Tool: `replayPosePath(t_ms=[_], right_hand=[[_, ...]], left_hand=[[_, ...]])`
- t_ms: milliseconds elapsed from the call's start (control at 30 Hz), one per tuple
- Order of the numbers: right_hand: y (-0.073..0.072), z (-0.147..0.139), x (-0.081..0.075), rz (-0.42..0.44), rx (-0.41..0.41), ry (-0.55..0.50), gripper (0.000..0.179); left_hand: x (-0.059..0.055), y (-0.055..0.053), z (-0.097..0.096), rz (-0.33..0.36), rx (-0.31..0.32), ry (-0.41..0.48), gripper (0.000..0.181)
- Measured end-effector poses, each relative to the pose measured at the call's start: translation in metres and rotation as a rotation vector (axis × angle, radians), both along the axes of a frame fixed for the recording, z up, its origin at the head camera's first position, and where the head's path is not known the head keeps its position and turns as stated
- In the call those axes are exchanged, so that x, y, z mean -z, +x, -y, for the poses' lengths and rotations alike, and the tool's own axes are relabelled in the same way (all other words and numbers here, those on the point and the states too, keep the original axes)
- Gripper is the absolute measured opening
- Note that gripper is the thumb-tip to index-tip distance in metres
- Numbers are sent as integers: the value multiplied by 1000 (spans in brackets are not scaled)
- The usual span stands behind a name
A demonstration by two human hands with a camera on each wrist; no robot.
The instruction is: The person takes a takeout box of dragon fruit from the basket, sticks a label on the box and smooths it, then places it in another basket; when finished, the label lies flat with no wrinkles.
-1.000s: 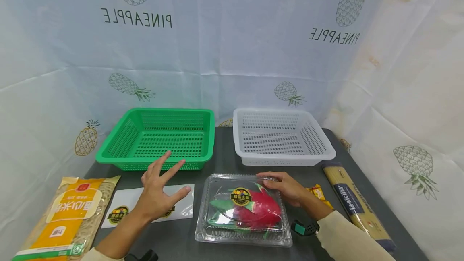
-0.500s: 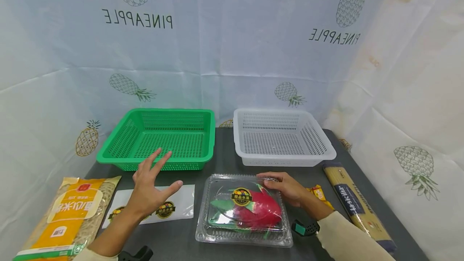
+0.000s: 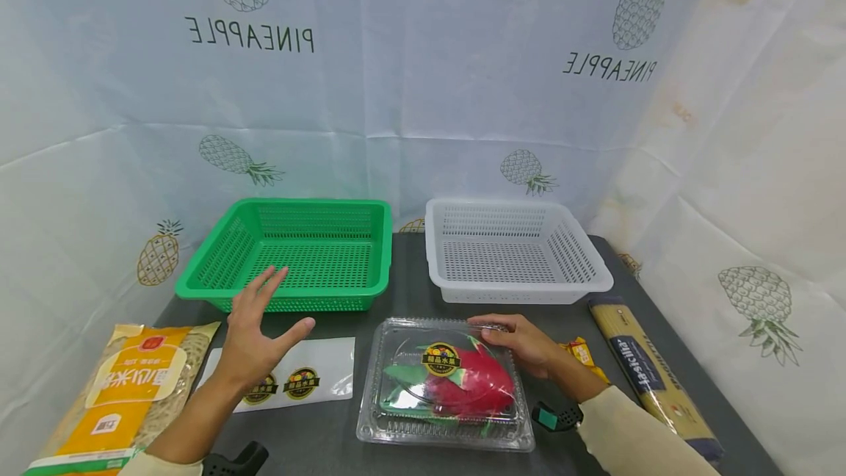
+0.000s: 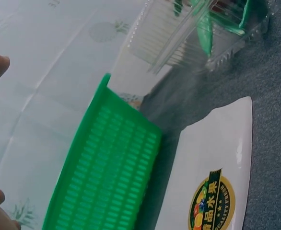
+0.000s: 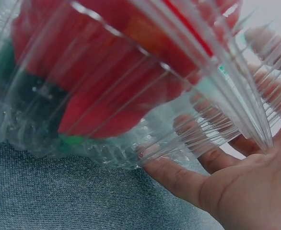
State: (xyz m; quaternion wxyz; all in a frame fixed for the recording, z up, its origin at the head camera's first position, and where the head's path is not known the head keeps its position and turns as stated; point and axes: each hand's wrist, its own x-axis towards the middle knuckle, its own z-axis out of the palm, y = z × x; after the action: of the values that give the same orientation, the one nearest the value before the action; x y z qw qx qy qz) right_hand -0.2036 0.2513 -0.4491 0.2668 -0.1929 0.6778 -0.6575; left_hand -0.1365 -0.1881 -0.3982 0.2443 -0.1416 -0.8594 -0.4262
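A clear plastic clamshell box [image 3: 396, 424] stands on the table in front of me. Red fruit with green leaf tips [image 3: 472, 384] shows through its lid, and a round black-and-gold label [image 3: 441, 359] sits on top. My right hand [image 3: 522, 344] grips the box at its far right corner; the right wrist view shows thumb and fingers [image 5: 179, 177] around its ribbed side. Over the left part of a white sticker sheet [image 3: 327, 358], my left hand [image 3: 254, 344] hovers with fingers spread, holding nothing. Two round stickers [image 3: 301, 383] show on the sheet; the forearm covers its left end.
Behind stand a green basket [image 3: 284, 292] and a white basket [image 3: 522, 292]. An orange-and-clear grain bag [image 3: 142, 380] lies at the left. At the right lie a spaghetti pack [image 3: 651, 377] and a small yellow packet [image 3: 581, 352], partly behind the right arm.
My left hand has moved left, away from the box, uncovering the sheet's right part and covering its left end. The right hand and the box have stayed in place.
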Motion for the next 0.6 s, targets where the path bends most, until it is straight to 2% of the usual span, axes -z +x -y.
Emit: replayPosePath(t_ms=[400,600], right_hand=[[1,1,2,38,2,-10,43],[0,-1,2,12,10,4,43]], left_hand=[[-2,-2,18,38,-55,55,82],[-4,-7,24,46,-91,65,82]])
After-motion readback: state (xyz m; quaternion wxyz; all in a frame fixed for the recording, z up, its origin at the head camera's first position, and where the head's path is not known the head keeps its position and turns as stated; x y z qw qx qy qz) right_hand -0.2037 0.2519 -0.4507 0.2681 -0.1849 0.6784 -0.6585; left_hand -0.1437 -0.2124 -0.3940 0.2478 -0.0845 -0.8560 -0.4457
